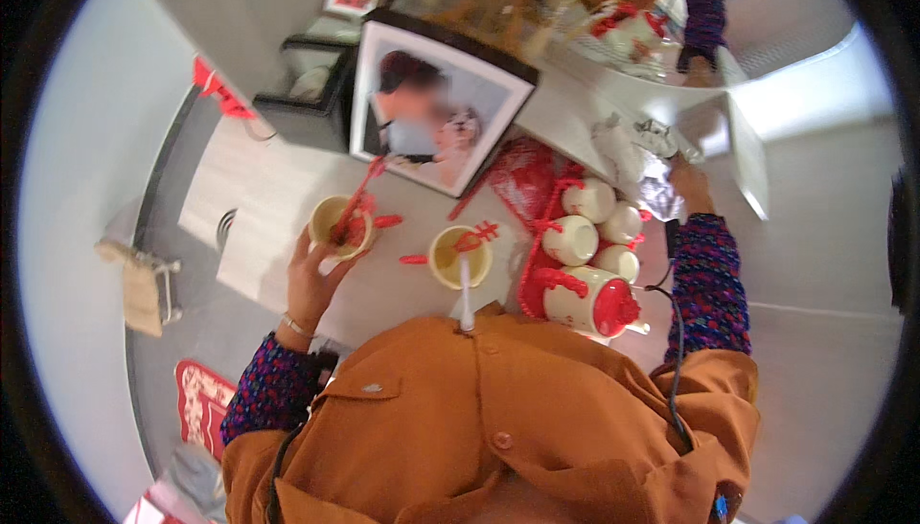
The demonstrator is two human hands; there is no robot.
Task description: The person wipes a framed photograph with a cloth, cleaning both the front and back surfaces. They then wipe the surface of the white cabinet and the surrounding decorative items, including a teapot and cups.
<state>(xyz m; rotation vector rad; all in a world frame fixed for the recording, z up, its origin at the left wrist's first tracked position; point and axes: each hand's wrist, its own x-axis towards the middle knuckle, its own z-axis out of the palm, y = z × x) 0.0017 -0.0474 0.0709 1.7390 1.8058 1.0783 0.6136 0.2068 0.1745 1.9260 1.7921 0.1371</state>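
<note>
My left hand is wrapped around a cream cup with a red handle; red decorated utensils lean in it. Before my torso, a second cream cup holds a red ornament and a white-handled utensil. My right hand reaches to crumpled clear plastic and white wrapping at the right; whether its fingers grip the wrapping cannot be told. Between the hands, a red tray holds several upturned cream cups and a cream teapot or lidded jar with a red lid.
Behind the cups leans a large framed photo. A red bag lies beside the tray. At the back right stand a white shelf and a mirror. A dark cable hangs along my right arm. A small stool or chair stands at the left.
</note>
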